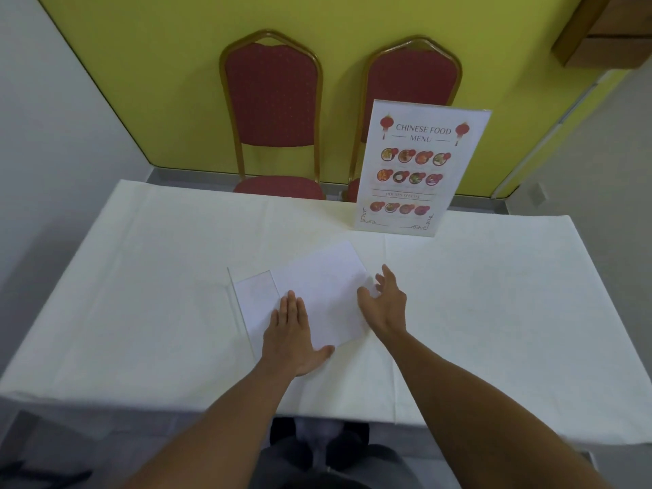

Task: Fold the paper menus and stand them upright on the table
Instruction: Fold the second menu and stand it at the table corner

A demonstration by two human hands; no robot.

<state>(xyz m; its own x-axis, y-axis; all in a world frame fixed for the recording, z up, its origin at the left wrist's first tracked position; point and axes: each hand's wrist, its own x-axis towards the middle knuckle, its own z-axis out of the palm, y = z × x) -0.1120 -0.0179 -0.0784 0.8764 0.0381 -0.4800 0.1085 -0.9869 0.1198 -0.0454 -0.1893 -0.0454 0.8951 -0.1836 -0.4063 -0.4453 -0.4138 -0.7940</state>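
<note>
Head view, looking down over a worktop (141,277) draped in a pale cream cloth. Flat in the middle, a blank white paper menu (324,287), turned at an angle, one corner pointing away toward the far side. Under its left end, a clear acrylic holder (252,298) lying flat, part of the sheet seeming to sit over it; cannot tell whether the paper is slid inside the holder or just resting on top.

Left hand (293,333) pressed palm-down on the near left part of the sheet, fingers (291,305) straight and close together, thumb stretched out to the right along the paper's near edge. Flat and pinning, gripping nothing.

Right hand (384,305) at the sheet's right edge, fingers spread wide and slightly curled, thumb over the paper's corner. Open, nothing closed in it; cannot tell whether it touches the paper or hovers just above.

Further back and to the right, near the far edge of the worktop, a printed menu stand (420,167) upright and tilted a little, heading reading "CHINESE FOOD MENU", red lanterns in the top corners, rows of small dish photos below. Well apart from the blank sheet.

Behind the worktop, two red padded chairs (275,111) with gold frames, side by side against a yellow-green wall (158,65), the right chair partly hidden by the stand.
</note>
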